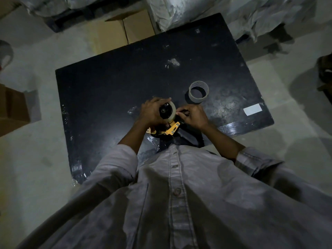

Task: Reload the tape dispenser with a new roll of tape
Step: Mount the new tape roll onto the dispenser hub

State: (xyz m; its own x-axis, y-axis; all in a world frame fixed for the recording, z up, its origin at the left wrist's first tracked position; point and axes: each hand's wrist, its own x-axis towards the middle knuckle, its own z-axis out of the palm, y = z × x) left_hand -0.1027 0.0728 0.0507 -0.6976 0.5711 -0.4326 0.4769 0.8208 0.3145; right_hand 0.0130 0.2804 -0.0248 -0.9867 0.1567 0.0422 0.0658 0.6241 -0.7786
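Observation:
A yellow and black tape dispenser is held above the near edge of the black table. A roll of clear tape sits on its black hub. My left hand wraps around the roll and the dispenser from the left. My right hand is at the roll's right side, its fingertips pinched at the tape's edge. An empty grey cardboard core stands on the table just beyond my right hand.
A white label lies at the table's right side. Cardboard boxes sit on the floor beyond the table, another box at the left. Plastic-wrapped bundles fill the back.

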